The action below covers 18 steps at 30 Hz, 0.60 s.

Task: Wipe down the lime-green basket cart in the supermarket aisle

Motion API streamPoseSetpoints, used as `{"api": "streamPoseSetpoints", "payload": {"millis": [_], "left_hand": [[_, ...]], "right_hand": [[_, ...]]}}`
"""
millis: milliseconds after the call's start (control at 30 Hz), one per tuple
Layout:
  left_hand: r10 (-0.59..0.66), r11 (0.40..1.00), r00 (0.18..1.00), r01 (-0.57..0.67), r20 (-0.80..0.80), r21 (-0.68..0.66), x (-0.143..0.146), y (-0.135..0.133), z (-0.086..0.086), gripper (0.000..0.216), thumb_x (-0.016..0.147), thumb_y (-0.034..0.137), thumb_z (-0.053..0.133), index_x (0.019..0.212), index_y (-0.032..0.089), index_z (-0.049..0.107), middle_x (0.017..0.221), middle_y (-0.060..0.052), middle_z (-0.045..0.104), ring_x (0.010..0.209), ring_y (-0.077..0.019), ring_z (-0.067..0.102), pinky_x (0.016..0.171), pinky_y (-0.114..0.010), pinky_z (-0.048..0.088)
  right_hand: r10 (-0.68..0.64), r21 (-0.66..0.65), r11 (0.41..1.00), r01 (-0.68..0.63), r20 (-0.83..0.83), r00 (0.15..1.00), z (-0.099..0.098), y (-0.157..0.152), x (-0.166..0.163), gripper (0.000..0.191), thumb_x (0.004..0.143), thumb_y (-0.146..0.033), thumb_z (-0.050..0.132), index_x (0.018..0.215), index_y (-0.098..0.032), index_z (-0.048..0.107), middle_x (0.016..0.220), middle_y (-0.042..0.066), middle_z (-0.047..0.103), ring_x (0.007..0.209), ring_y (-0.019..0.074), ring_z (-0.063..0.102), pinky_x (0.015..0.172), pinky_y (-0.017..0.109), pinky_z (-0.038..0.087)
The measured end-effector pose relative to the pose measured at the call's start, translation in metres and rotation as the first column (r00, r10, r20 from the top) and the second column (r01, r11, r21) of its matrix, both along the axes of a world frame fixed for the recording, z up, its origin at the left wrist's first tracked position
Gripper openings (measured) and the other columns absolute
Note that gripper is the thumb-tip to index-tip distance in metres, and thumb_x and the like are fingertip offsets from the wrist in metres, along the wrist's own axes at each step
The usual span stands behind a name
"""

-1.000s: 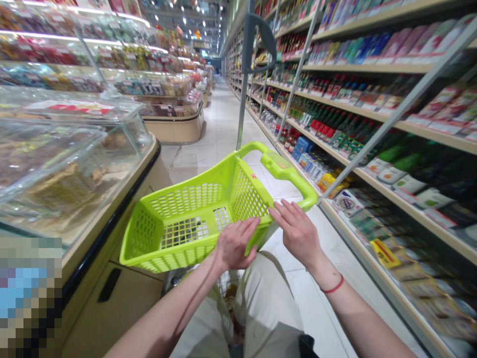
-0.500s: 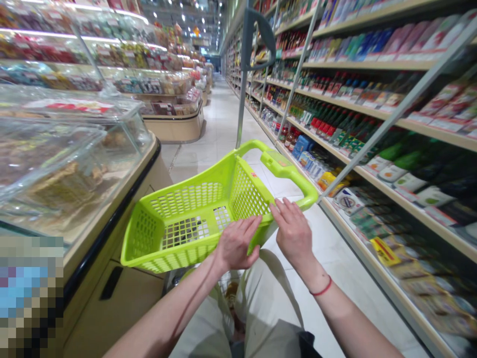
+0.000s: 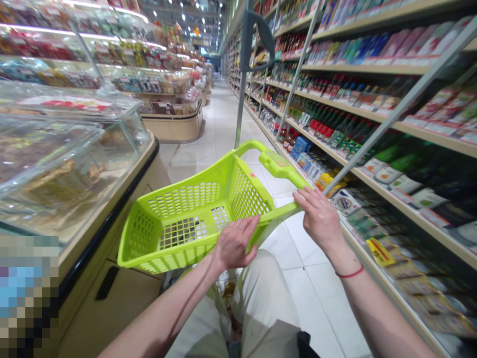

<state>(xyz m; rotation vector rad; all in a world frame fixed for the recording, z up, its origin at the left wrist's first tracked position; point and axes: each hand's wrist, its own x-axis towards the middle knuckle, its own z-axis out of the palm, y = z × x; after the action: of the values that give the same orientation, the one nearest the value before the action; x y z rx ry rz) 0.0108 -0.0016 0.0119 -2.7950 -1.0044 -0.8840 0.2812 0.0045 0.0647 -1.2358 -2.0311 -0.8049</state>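
The green basket [image 3: 179,226] sits just in front of my knees, tipped so that its open top faces up and toward me; its long axis runs from low on my left, beside the glass display case [image 3: 70,164], up and away to my right, where the handle [image 3: 278,166] loops out toward the shelf [image 3: 376,184] of bottles and packets; the basket holds nothing that I can see. My left hand [image 3: 234,244] is against the middle of the near long wall, its fingers [image 3: 249,224] straight and pressed together, lying flat along the mesh and pointing up toward the handle, thumb tucked below; it rests there rather than clamps. My right hand [image 3: 321,219] is the one at the handle end, its fingers [image 3: 302,198] curled over the near leg of that handle, where it meets the rim; so the basket lies ahead and left of my right hand, and directly under and beyond my left. I cannot tell what carries the basket underneath; my trousers [image 3: 261,303] and the pale floor [image 3: 219,124] show below it.
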Motion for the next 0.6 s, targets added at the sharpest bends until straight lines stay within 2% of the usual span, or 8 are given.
{"api": "streamPoseSetpoints", "payload": {"millis": [167, 267, 467, 600], "left_hand": [[-0.017, 1.0, 1.0, 0.016, 0.021, 0.006, 0.006, -0.003, 0.006, 0.074, 0.081, 0.034, 0.055, 0.145, 0.004, 0.033, 0.141, -0.021, 0.051, 0.127, -0.0321, 0.05, 0.109, -0.047, 0.04], [-0.016, 1.0, 1.0, 0.016, 0.015, 0.016, 0.009, -0.004, 0.006, 0.073, 0.083, 0.034, 0.053, 0.146, 0.002, 0.031, 0.141, -0.022, 0.051, 0.128, -0.0322, 0.05, 0.109, -0.046, 0.04], [0.011, 0.998, 1.0, -0.009, -0.029, 0.067, 0.01, 0.0, -0.004, 0.078, 0.084, 0.033, 0.052, 0.151, 0.003, 0.024, 0.14, -0.021, 0.052, 0.124, -0.0314, 0.053, 0.104, -0.044, 0.043], [0.018, 0.996, 1.0, -0.016, -0.023, 0.093, 0.009, 0.001, -0.006, 0.079, 0.084, 0.033, 0.052, 0.152, 0.005, 0.022, 0.137, -0.02, 0.054, 0.122, -0.0307, 0.055, 0.102, -0.043, 0.044]], "right_hand": [[-0.037, 0.005, 0.999, 0.037, -0.052, 0.998, -0.003, -0.002, -0.015, 0.048, 0.076, 0.007, 0.043, 0.113, -0.012, 0.068, 0.114, 0.012, 0.071, 0.116, 0.0255, 0.063, 0.109, 0.045, 0.047], [-0.047, -0.004, 0.999, 0.047, -0.07, 0.996, -0.007, -0.004, -0.03, 0.045, 0.08, 0.005, 0.043, 0.112, -0.012, 0.069, 0.112, 0.012, 0.072, 0.115, 0.0256, 0.063, 0.108, 0.046, 0.048], [-0.009, -0.043, 0.999, 0.008, -0.02, 1.0, -0.027, -0.019, -0.071, 0.047, 0.086, 0.002, 0.042, 0.125, -0.013, 0.064, 0.129, 0.013, 0.065, 0.13, 0.0275, 0.053, 0.112, 0.048, 0.043], [0.049, -0.093, 0.995, -0.045, 0.04, 0.998, -0.03, -0.022, -0.069, 0.051, 0.088, 0.0, 0.041, 0.133, -0.016, 0.059, 0.138, 0.012, 0.059, 0.138, 0.0262, 0.045, 0.113, 0.047, 0.041]]}}
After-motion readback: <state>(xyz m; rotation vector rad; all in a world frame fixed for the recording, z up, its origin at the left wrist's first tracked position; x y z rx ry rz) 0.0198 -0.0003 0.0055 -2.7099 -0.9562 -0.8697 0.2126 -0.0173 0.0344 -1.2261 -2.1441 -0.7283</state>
